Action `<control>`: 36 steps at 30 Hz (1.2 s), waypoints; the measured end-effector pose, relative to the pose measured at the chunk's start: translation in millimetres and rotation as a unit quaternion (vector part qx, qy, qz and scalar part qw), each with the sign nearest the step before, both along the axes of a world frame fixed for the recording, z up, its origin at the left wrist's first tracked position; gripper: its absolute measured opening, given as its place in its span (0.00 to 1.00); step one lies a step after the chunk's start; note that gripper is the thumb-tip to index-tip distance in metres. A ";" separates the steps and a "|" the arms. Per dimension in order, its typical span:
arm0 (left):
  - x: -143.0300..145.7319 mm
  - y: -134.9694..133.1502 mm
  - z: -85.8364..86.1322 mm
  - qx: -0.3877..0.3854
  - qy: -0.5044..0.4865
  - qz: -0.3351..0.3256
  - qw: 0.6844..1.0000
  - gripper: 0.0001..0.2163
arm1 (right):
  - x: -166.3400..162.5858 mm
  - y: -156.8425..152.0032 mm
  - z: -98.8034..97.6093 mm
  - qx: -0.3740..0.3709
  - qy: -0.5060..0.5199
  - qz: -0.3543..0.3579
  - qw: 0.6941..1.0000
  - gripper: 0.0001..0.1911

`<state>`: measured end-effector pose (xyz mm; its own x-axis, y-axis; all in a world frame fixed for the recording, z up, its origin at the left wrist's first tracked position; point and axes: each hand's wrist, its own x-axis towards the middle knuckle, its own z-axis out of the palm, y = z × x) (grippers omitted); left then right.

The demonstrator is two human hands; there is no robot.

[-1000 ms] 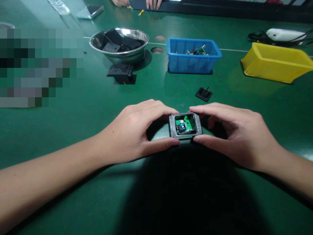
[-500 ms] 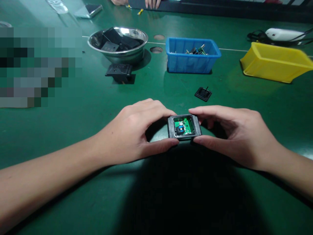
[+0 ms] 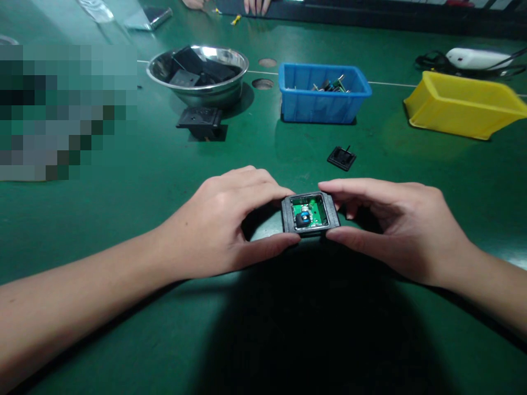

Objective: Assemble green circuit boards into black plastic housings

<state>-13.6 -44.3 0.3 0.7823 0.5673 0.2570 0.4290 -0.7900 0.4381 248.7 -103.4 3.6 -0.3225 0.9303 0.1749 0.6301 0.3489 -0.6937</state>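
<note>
Head | left fingers (image 3: 269, 246), right fingers (image 3: 354, 238) clamped on edges of black housing (image 3: 310, 215) | open room toward black plate (image 3: 341, 158)

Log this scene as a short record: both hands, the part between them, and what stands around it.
Left hand: thumb and finger gripping the case
Right hand: thumb and fingers at the case's right end
Inside case: green circuit board
Beyond case: small black plate
Metal bowl: black parts inside
Before bowl: black box
Blue bin: small parts inside
Yellow bin: right of blue bin
</note>
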 end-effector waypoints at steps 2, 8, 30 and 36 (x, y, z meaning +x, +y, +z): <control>0.0 -0.4 0.0 0.003 -0.002 0.002 1.000 0.19 | 0.7 0.4 0.0 0.003 -0.005 0.000 1.000 0.22; 0.7 -0.7 -0.8 0.006 -0.009 -0.001 1.000 0.19 | 1.9 1.0 0.1 0.008 -0.007 0.002 1.000 0.22; 10.1 -12.5 1.7 -0.009 -0.008 0.031 0.999 0.17 | -4.5 0.7 0.4 -0.020 0.031 0.017 0.999 0.20; 10.1 -14.4 3.6 -0.012 -0.015 0.028 0.999 0.15 | -4.3 -1.3 -3.4 -0.059 0.092 0.014 0.994 0.21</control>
